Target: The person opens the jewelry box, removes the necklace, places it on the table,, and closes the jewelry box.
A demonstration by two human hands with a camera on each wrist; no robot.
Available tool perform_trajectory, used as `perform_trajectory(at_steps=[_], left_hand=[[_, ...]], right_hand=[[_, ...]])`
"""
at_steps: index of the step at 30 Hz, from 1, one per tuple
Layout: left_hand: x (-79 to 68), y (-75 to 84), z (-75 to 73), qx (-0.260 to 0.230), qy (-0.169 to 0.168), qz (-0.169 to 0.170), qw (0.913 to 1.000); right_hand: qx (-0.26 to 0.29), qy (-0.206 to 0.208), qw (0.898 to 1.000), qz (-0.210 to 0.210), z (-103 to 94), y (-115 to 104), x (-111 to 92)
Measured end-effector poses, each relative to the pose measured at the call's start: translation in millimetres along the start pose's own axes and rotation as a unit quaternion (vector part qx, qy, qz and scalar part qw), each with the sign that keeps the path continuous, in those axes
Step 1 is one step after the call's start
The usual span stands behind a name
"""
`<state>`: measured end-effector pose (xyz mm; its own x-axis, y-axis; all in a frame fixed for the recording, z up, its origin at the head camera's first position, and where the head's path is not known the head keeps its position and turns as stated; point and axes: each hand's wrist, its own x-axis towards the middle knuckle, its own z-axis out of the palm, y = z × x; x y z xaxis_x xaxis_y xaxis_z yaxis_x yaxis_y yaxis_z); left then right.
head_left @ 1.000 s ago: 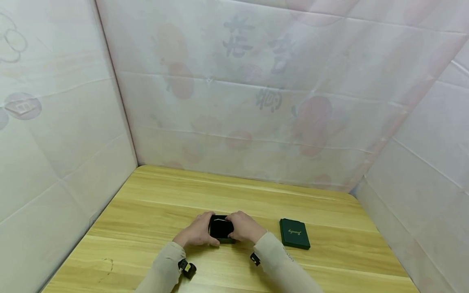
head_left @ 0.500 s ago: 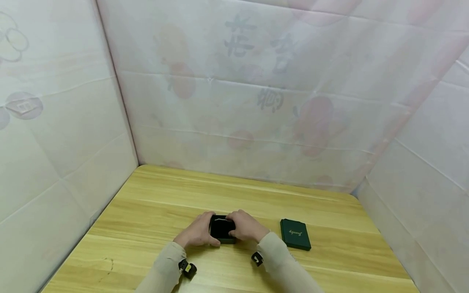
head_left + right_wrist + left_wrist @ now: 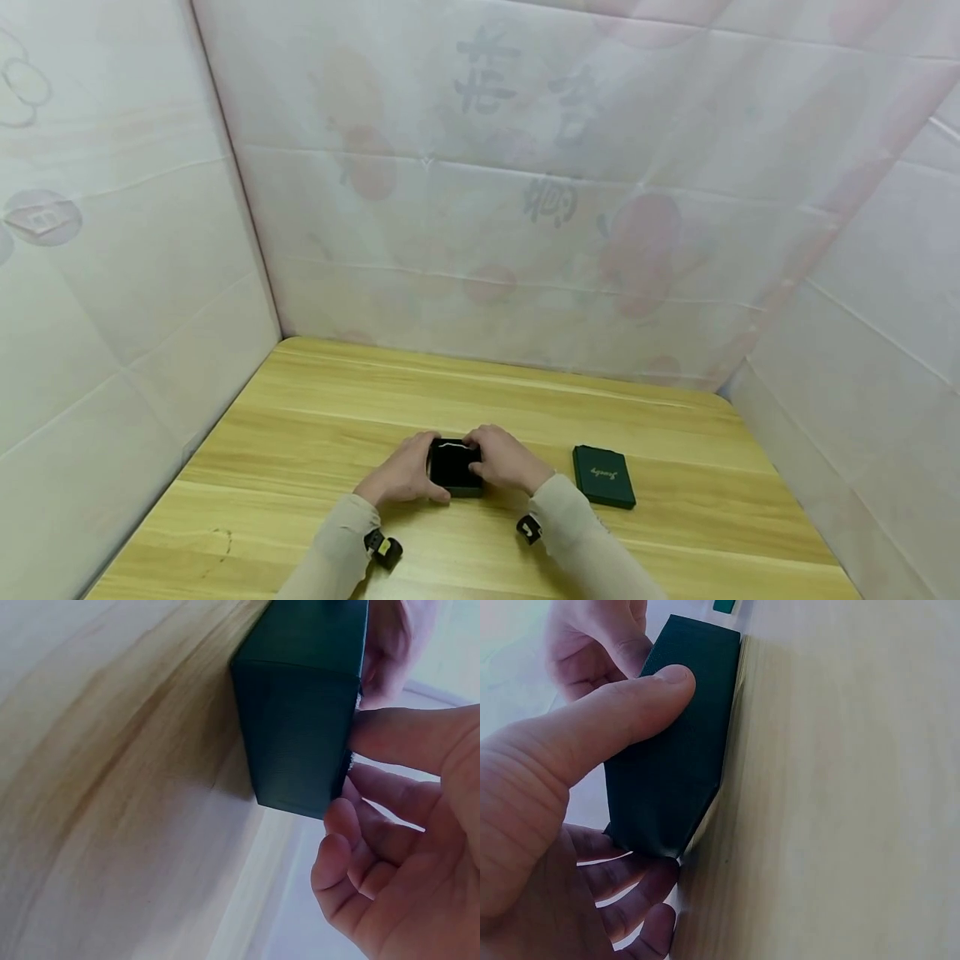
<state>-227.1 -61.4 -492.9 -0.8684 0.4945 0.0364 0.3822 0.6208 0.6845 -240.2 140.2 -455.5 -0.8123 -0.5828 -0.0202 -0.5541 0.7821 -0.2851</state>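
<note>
A dark green jewelry box base (image 3: 465, 492) with a black pad (image 3: 453, 468) inside lies on the table between my hands. My left hand (image 3: 405, 475) grips its left side, thumb (image 3: 671, 682) on the near wall and fingers round the left end. A thin silvery chain (image 3: 452, 445) runs along the pad's far edge towards my right hand (image 3: 506, 461). The right thumb and fingertips reach over the right rim onto the chain. In the right wrist view, sparkling bits of chain show beside the thumb (image 3: 405, 739), and the other fingers are curled outside the box.
A green lid (image 3: 603, 477) with gold lettering lies flat to the right of the box, beyond my right forearm. The wooden table (image 3: 337, 408) is bordered by pale printed cloth walls (image 3: 480, 250) at the back and sides.
My right hand and forearm have shifted slightly to the right, the fingers staying at the box's right rim. The left hand keeps its grip, and the lid stays put.
</note>
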Motion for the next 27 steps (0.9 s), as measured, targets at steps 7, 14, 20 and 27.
perform_trajectory(at_steps=[7,14,20,27], left_hand=[[-0.6,1.2,-0.8,-0.002,0.003,0.003,1.0],[-0.8,1.1,-0.4,-0.005,0.001,-0.001,1.0],[0.0,0.4,-0.1,-0.006,0.007,0.005,0.9999],[0.6,-1.1,1.1,-0.002,0.003,-0.004,1.0]], right_hand=[[0.005,0.009,1.0,-0.005,0.0,-0.1,-1.6],[0.04,0.025,0.999,-0.003,-1.2,0.1,-4.8],[0.067,0.023,0.998,0.003,-1.2,5.1,-7.3],[0.114,0.019,0.993,0.009,0.7,9.8,-6.4]])
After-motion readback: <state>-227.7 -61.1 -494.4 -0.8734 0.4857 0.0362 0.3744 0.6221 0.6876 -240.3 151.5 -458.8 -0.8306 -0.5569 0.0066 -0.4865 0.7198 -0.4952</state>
